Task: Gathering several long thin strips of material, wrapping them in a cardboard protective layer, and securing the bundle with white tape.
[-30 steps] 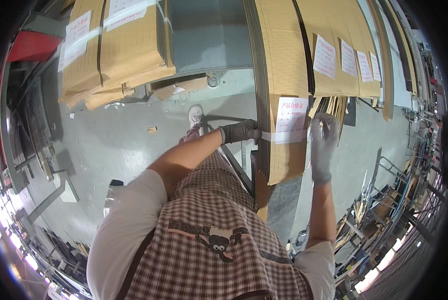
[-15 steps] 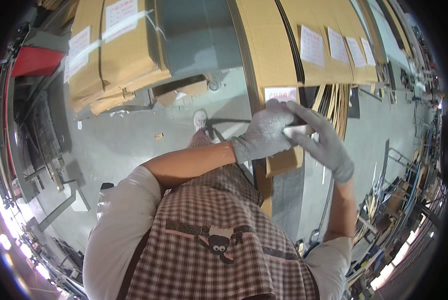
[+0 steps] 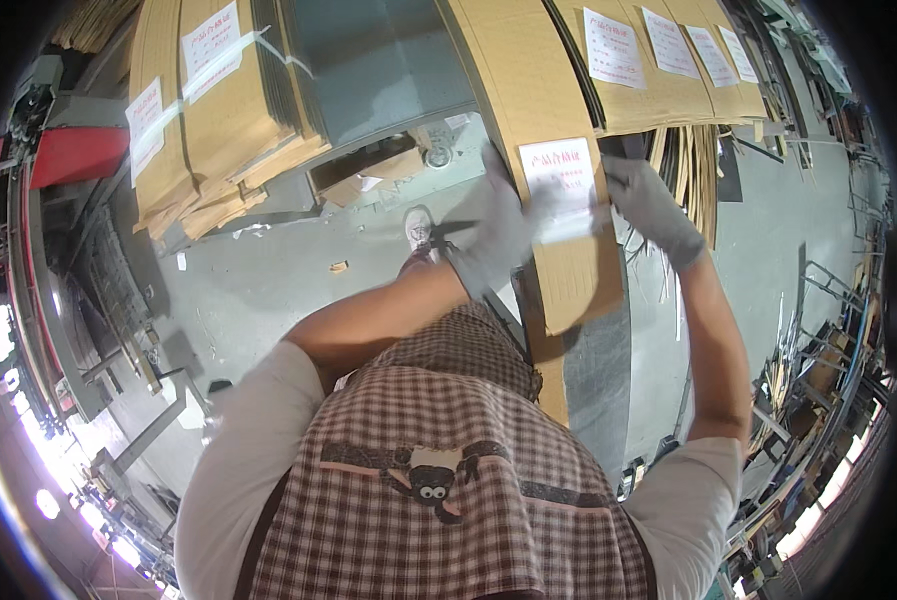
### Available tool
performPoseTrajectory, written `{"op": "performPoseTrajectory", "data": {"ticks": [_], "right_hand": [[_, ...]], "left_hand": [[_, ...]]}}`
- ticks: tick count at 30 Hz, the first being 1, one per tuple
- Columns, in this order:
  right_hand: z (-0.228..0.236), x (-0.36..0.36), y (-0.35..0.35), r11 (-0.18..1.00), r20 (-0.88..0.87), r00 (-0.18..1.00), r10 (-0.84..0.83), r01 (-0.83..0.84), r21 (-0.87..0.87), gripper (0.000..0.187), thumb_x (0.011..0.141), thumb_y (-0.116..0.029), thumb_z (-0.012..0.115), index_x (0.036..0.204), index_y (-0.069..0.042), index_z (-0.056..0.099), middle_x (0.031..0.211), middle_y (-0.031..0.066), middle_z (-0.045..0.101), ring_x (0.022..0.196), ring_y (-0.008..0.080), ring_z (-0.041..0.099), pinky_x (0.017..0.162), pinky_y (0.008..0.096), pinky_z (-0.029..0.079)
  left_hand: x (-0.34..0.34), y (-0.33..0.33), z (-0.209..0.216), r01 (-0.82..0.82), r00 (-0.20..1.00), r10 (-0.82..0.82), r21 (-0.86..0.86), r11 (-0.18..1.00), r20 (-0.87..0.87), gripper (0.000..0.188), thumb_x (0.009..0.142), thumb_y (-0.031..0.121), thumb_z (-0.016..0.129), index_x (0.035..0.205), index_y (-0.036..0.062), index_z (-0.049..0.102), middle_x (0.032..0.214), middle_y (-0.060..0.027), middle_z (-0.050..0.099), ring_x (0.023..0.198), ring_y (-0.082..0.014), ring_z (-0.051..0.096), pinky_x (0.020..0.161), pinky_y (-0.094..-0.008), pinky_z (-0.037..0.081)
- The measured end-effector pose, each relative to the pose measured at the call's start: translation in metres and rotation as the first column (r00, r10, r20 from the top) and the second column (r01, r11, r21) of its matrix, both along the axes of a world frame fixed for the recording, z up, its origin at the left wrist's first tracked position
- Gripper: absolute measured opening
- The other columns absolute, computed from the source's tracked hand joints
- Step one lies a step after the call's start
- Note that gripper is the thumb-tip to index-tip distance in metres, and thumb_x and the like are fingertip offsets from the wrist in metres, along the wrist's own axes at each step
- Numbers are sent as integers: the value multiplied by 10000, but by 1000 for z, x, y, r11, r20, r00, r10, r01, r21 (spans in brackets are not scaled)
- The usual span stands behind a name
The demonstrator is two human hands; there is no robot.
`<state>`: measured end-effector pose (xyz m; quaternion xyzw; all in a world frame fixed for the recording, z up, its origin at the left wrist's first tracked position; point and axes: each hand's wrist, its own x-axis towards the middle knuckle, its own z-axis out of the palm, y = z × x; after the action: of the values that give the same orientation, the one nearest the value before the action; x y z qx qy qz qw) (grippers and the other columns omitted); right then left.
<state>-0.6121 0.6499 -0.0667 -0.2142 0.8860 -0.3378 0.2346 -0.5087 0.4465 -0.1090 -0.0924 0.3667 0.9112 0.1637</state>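
A narrow stack of flat brown cardboard (image 3: 580, 290) lies in front of me, with a white printed label (image 3: 558, 180) on top. A glossy translucent band, seemingly tape (image 3: 573, 225), crosses the label's lower part. My left hand (image 3: 498, 225), in a grey glove, is at the stack's left side. Its fingers stretch forward along the edge, and its thumb side blurs over the label. At the right edge is my gloved right hand (image 3: 658, 212), its fingers apart and pointing at the cardboard. Their tips are blurred, and I see nothing held in either hand.
A strapped bundle of cardboard (image 3: 218, 110) with labels stands at the far left. More labelled cardboard (image 3: 658, 100) lies beyond my right hand, above loose thin strips (image 3: 683, 165). A low open carton (image 3: 368, 175) is on the floor. Metal racks (image 3: 828, 300) line the right side.
My hands have parted from over the label to opposite sides of the stack. The small white piece between them is out of sight, and a translucent band now crosses the label.
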Motion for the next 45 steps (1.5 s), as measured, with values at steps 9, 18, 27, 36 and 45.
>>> {"op": "performPoseTrajectory", "data": {"ticks": [9, 18, 27, 36, 45], "right_hand": [[35, 36, 12, 974, -32, 979, 202, -198, 111, 291, 876, -76, 497, 1128, 1, 620, 997, 258, 659, 968, 399, 637, 838, 457, 501], [127, 69, -46, 843, 188, 828, 528, -538, 2, 559, 931, -52, 545, 1459, -176, 412, 946, 200, 675, 780, 298, 691, 759, 403, 565], [-10, -21, 33, 967, 67, 967, 244, -248, 53, 369, 928, -120, 610, 1260, 39, 588, 1134, 138, 692, 883, 178, 672, 807, 315, 530], [8, 34, -20, 949, -306, 901, -307, 266, -170, 294, 778, -119, 762, 978, -2, 581, 1008, 125, 540, 1003, 289, 542, 910, 394, 443], [22, 78, -58, 998, -431, 902, -22, 45, 43, 502, 550, -209, 896, 921, -96, 575, 1114, 127, 479, 1129, 342, 440, 978, 468, 372]], "left_hand": [[17, 0, 17, 308, 949, -303, -42, 951, 91, 1086, 829, 352, 753, 1507, -71, 18, 1537, -304, 162, 1461, -402, 148, 1194, -436, 170], [56, -18, 49, 108, 992, -127, -364, 925, -28, 529, 796, 119, 754, 1250, 2, 508, 1140, -123, 584, 1101, -223, 569, 962, -355, 464], [31, -31, -55, 243, 969, -190, -489, 838, 155, 226, 985, 218, 579, 1048, 1, 598, 868, -66, 649, 829, -166, 620, 765, -297, 503], [-11, -14, -180, 556, 776, -615, -312, 770, -135, 406, 920, 360, 599, 1173, 48, 658, 956, -62, 687, 892, -169, 648, 793, -349, 526], [14, -76, 26, 78, 892, -302, -543, 836, -337, 231, 877, 150, 682, 1046, -8, 688, 871, -80, 701, 762, -117, 634, 667, -285, 506]]}}
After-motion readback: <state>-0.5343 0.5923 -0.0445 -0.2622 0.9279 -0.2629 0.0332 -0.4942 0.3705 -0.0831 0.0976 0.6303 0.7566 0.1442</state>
